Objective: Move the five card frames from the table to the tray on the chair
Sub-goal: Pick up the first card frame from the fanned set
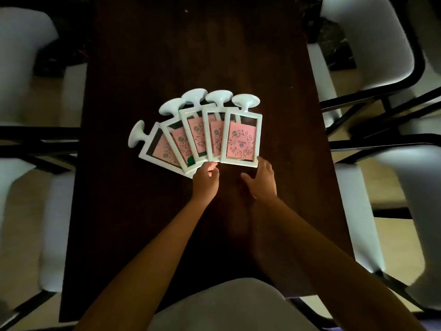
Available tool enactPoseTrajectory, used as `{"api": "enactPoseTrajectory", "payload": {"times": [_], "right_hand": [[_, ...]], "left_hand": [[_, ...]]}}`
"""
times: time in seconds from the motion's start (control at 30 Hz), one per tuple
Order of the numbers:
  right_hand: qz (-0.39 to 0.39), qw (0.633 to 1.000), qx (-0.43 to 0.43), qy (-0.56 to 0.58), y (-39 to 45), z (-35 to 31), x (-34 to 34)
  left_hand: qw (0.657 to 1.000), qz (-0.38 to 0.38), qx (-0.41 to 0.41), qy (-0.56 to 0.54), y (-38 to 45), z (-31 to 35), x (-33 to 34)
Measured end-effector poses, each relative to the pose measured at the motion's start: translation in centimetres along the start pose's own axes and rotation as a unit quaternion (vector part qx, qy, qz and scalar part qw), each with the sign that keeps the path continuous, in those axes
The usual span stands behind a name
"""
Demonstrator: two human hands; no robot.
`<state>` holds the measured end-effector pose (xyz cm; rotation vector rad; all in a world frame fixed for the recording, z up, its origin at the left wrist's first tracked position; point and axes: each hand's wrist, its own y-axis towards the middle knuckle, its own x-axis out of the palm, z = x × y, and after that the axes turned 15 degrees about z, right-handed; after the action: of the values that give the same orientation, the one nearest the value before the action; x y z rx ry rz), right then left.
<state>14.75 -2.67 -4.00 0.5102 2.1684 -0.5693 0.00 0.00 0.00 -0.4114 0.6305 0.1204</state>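
**A fan of frames that could slide apart**

Five white card frames (198,134) lie overlapped in a fan on the dark surface (191,56), just beyond both hands, each holding a pink card and ending in a round foot at the far end. The left hand (205,181) has its fingertips on the near edge of the middle frames; whether it is pinching them or only touching, I cannot tell in this dim light. The right hand (261,180) is loosely spread, holding nothing, its fingertips just touching the near corner of the frame (241,139) furthest to its side.

The risk, as I see it, is the overlap. Lifting one frame from the middle would likely drag its neighbours, and the smooth plastic may slip sideways or off the surface edge. Gathering all five at once could let the round feet snag each other. No tray shows on the pale chairs (367,41) around, so the carry means turning away mid-grip, a likely moment for a drop.
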Motion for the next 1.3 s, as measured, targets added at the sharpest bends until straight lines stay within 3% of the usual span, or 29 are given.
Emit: {"api": "enactPoseTrajectory", "payload": {"times": [0.17,0.47,0.93,1.1,1.3], "right_hand": [[-0.009,0.998,0.052,0.024,2.1,0.1,0.4],[-0.018,1.0,-0.003,-0.004,2.7,0.8,1.1],[-0.066,0.997,-0.023,-0.026,-0.6,1.3,1.0],[0.019,0.999,-0.043,-0.018,-1.1,0.8,-1.4],[0.127,0.977,-0.168,-0.04,-1.1,-2.1,-5.1]], "left_hand": [[0.999,-0.018,-0.044,-0.022,1.8,0.7,2.0],[0.99,-0.013,-0.129,-0.058,3.3,0.5,4.0],[0.998,-0.043,0.038,-0.031,2.9,2.5,4.7],[0.992,-0.044,0.113,-0.029,2.3,3.2,3.2],[0.976,-0.031,0.212,-0.029,0.5,3.7,0.2]]}}
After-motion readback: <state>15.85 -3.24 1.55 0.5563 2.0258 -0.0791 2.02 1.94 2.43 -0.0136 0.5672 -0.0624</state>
